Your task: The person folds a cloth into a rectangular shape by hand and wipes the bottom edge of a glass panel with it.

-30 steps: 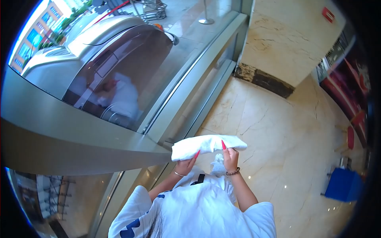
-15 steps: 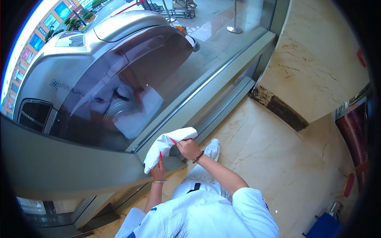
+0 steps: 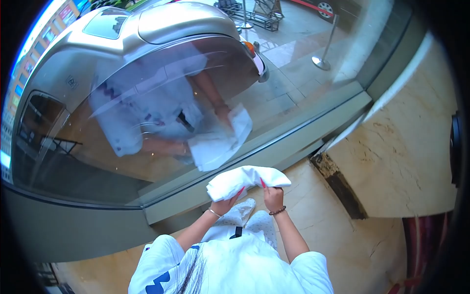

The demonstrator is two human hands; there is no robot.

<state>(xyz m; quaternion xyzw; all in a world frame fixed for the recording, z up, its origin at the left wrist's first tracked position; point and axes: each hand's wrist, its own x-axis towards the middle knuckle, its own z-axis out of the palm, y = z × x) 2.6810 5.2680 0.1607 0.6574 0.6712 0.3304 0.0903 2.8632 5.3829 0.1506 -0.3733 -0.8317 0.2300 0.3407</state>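
A folded white cloth (image 3: 248,177) hangs between my two hands, just in front of the window ledge. My left hand (image 3: 225,204) is closed on its left part, with the thumb on the near side. On the right, my right hand (image 3: 273,198) grips the cloth near its other end, thumb pointing up over it. The fingers behind the cloth are hidden. Beyond it stands a large window pane (image 3: 161,171), where my arms and the cloth show as a reflection.
A metal window frame (image 3: 303,142) runs diagonally past my hands. To the right is a stone block (image 3: 391,147) with a damaged lower edge. Outside the glass are a silver car (image 3: 191,22) and a post stand (image 3: 320,62). Beige floor tiles (image 3: 313,220) lie below.
Both hands have moved right with the cloth, which is now stretched more level between them. My view has turned, and more of my reflection shows in the glass.
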